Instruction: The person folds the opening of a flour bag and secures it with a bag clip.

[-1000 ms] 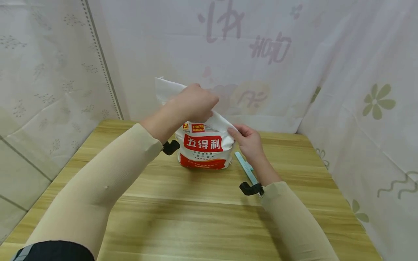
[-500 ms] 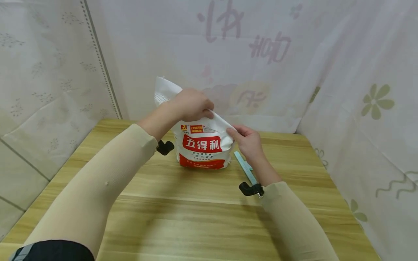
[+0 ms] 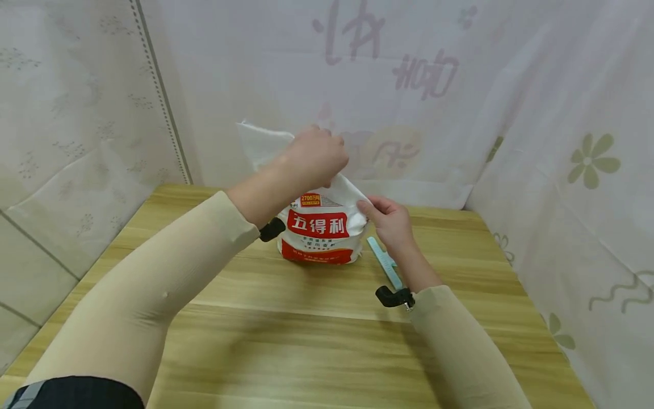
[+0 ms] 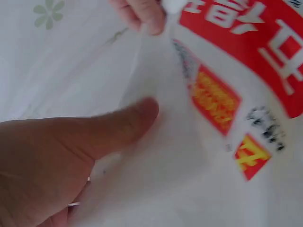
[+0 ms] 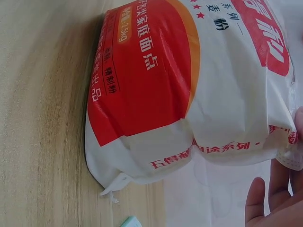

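Note:
A white flour bag [image 3: 318,225] with red and yellow print stands upright on the table, its empty upper part pulled up and slanting down to the right. My left hand [image 3: 314,156] grips the bag's top edge; the left wrist view shows its thumb [image 4: 137,118] lying on the near face, the other fingers mostly hidden behind the material. At the bag's upper right side, my right hand [image 3: 390,224] pinches the edge between thumb and fingers. In the right wrist view, the bag's lower front and a frayed bottom corner show, with the right fingers [image 5: 279,198] at its side.
A light-blue plastic strip with a small side tab, like a bag clip [image 3: 383,262], lies on the wooden table [image 3: 306,341] just right of the bag, beside the right wrist. Patterned pale cloth [image 3: 230,68] hangs behind and at both sides.
My left hand dipped slightly left, then rose and moved right along the bag's top edge. The bag's upper left corner has shifted a little. My right hand stays nearly still.

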`<act>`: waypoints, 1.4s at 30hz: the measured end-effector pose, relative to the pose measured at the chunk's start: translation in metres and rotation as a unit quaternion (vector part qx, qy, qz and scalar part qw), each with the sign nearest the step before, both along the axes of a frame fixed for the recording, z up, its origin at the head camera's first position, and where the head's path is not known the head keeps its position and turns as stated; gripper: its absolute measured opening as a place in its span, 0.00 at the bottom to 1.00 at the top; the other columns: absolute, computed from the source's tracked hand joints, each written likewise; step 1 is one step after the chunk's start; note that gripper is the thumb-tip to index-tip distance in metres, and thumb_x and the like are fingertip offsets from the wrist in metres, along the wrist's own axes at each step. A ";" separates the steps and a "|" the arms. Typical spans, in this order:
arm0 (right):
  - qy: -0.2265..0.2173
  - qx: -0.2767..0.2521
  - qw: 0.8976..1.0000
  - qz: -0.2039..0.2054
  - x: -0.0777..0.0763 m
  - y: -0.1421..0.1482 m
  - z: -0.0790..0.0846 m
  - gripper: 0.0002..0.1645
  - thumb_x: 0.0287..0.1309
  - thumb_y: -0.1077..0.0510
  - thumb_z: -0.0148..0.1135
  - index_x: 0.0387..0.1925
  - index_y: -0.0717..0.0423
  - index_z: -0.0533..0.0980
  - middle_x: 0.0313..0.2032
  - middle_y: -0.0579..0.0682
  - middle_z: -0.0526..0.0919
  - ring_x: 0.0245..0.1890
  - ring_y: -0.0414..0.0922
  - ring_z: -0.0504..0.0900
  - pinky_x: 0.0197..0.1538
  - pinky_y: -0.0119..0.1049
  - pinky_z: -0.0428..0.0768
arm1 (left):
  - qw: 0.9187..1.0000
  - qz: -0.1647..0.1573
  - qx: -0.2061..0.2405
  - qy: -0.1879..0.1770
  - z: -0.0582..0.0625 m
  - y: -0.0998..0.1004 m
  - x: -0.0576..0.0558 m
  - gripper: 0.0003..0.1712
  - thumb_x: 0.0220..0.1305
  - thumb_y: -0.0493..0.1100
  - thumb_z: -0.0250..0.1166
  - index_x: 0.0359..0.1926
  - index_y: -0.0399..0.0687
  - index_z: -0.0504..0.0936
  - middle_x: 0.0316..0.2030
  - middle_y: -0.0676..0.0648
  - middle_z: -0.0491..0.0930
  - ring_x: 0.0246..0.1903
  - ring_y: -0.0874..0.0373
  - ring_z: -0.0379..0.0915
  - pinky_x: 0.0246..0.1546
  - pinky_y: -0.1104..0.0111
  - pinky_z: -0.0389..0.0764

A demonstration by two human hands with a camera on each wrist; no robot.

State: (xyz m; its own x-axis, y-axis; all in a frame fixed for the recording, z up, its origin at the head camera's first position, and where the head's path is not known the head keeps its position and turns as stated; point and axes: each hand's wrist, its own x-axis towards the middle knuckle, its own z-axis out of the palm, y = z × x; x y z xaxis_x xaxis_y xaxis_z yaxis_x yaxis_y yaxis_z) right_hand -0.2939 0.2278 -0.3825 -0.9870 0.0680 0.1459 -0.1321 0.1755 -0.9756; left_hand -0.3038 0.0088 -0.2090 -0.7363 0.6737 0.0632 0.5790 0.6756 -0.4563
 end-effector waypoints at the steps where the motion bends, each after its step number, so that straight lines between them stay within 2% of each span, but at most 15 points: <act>1: -0.001 0.001 1.000 -0.001 0.000 0.001 0.000 0.26 0.71 0.46 0.75 0.57 0.62 0.86 0.38 0.35 0.89 0.45 0.38 0.85 0.53 0.30 0.84 | 1.000 0.007 0.007 -0.007 0.002 0.001 0.001 0.20 0.69 0.56 0.77 0.53 0.49 0.90 0.54 0.45 0.88 0.55 0.44 0.82 0.66 0.53 0.80; 6: -0.007 0.000 1.000 -0.008 0.001 0.001 -0.002 0.26 0.71 0.45 0.75 0.57 0.62 0.86 0.38 0.35 0.89 0.45 0.38 0.84 0.53 0.31 0.84 | 0.999 0.007 0.032 -0.025 0.007 -0.012 -0.011 0.31 0.69 0.68 0.73 0.51 0.46 0.89 0.53 0.43 0.87 0.55 0.44 0.78 0.68 0.51 0.75; 9: -0.008 0.000 1.000 -0.012 0.000 -0.001 -0.003 0.26 0.71 0.46 0.76 0.57 0.63 0.86 0.37 0.35 0.89 0.45 0.38 0.85 0.52 0.30 0.84 | 0.996 0.003 0.068 -0.056 0.006 -0.027 -0.021 0.32 0.70 0.69 0.72 0.51 0.45 0.89 0.51 0.43 0.85 0.53 0.45 0.77 0.64 0.51 0.76; 11: -0.008 0.004 1.000 -0.013 0.000 -0.002 -0.004 0.27 0.71 0.46 0.76 0.58 0.63 0.86 0.38 0.34 0.90 0.46 0.38 0.85 0.53 0.30 0.84 | 0.989 0.013 0.112 -0.094 0.007 -0.037 -0.025 0.28 0.71 0.66 0.72 0.49 0.46 0.88 0.48 0.44 0.86 0.49 0.46 0.79 0.57 0.53 0.80; 15: -0.010 0.005 1.000 -0.014 0.000 -0.004 -0.004 0.27 0.70 0.45 0.76 0.58 0.61 0.87 0.40 0.35 0.90 0.47 0.39 0.85 0.55 0.31 0.83 | 0.967 0.036 0.190 -0.164 0.008 -0.052 -0.030 0.19 0.73 0.59 0.72 0.43 0.48 0.88 0.42 0.47 0.88 0.40 0.49 0.81 0.44 0.57 0.83; 17: -0.010 0.004 1.000 -0.013 0.000 -0.004 -0.004 0.27 0.70 0.44 0.76 0.58 0.60 0.87 0.40 0.36 0.90 0.48 0.39 0.85 0.55 0.31 0.83 | 0.960 0.038 0.210 -0.181 0.008 -0.056 -0.032 0.16 0.74 0.58 0.71 0.42 0.50 0.89 0.42 0.48 0.88 0.40 0.50 0.82 0.43 0.59 0.83; 20: -0.010 0.003 1.000 -0.012 0.000 -0.006 -0.004 0.27 0.70 0.44 0.76 0.58 0.61 0.87 0.41 0.37 0.90 0.48 0.40 0.85 0.55 0.32 0.84 | 0.956 0.037 0.217 -0.192 0.008 -0.061 -0.033 0.15 0.75 0.56 0.71 0.42 0.50 0.88 0.42 0.48 0.87 0.41 0.50 0.81 0.44 0.59 0.81; 23: -0.011 0.002 1.000 -0.014 0.000 -0.008 -0.004 0.27 0.70 0.44 0.76 0.57 0.60 0.87 0.41 0.38 0.89 0.48 0.41 0.85 0.54 0.31 0.84 | 0.960 0.029 0.207 -0.186 0.007 -0.062 -0.034 0.14 0.77 0.56 0.69 0.47 0.51 0.88 0.46 0.47 0.88 0.45 0.49 0.81 0.47 0.56 0.82; 27: -0.007 -0.005 1.000 -0.017 -0.002 -0.012 -0.003 0.26 0.69 0.45 0.77 0.56 0.61 0.87 0.40 0.38 0.90 0.47 0.41 0.85 0.52 0.30 0.85 | 0.972 0.022 0.172 -0.160 0.005 -0.061 -0.034 0.20 0.80 0.56 0.63 0.63 0.54 0.87 0.58 0.46 0.88 0.53 0.46 0.82 0.57 0.48 0.84; 29: -0.003 -0.008 1.000 -0.020 -0.003 -0.013 -0.002 0.26 0.69 0.45 0.77 0.56 0.61 0.87 0.40 0.38 0.90 0.46 0.40 0.84 0.52 0.30 0.85 | 0.978 0.024 0.154 -0.141 0.005 -0.058 -0.034 0.24 0.78 0.57 0.62 0.67 0.54 0.85 0.62 0.45 0.86 0.58 0.44 0.81 0.67 0.43 0.80; 32: 0.000 -0.002 1.000 -0.022 -0.004 -0.013 -0.001 0.25 0.69 0.45 0.77 0.56 0.60 0.88 0.41 0.40 0.90 0.46 0.41 0.84 0.51 0.29 0.85 | 0.991 0.028 0.102 -0.084 0.003 -0.049 -0.032 0.30 0.76 0.65 0.62 0.62 0.51 0.88 0.62 0.43 0.85 0.62 0.42 0.79 0.76 0.39 0.68; 35: 0.002 0.009 1.000 -0.017 -0.004 -0.010 -0.003 0.26 0.70 0.44 0.76 0.57 0.60 0.87 0.43 0.42 0.90 0.47 0.42 0.85 0.51 0.30 0.85 | 0.997 0.029 0.058 -0.030 -0.001 -0.035 -0.028 0.32 0.75 0.70 0.64 0.58 0.50 0.90 0.62 0.42 0.86 0.66 0.41 0.78 0.83 0.37 0.55; 36: 0.002 0.012 1.000 -0.015 -0.003 -0.009 -0.003 0.27 0.70 0.43 0.76 0.57 0.60 0.87 0.43 0.42 0.90 0.47 0.42 0.85 0.52 0.30 0.85 | 0.998 0.026 0.051 -0.026 -0.004 -0.030 -0.026 0.31 0.75 0.69 0.64 0.59 0.50 0.89 0.61 0.43 0.87 0.66 0.41 0.78 0.84 0.38 0.55; 38: 0.002 0.014 1.000 -0.011 -0.003 -0.008 -0.005 0.27 0.70 0.43 0.76 0.58 0.60 0.87 0.44 0.43 0.90 0.48 0.42 0.85 0.52 0.30 0.86 | 0.997 0.016 0.057 -0.045 -0.008 -0.021 -0.023 0.25 0.76 0.61 0.68 0.61 0.50 0.89 0.60 0.44 0.88 0.64 0.43 0.81 0.83 0.41 0.59; 42: 0.005 0.006 1.000 -0.010 -0.002 -0.009 -0.006 0.27 0.70 0.44 0.76 0.57 0.60 0.87 0.42 0.40 0.89 0.47 0.41 0.85 0.51 0.29 0.86 | 0.992 -0.005 0.085 -0.096 -0.017 -0.015 -0.020 0.15 0.78 0.46 0.68 0.61 0.50 0.86 0.55 0.45 0.88 0.56 0.46 0.83 0.72 0.46 0.76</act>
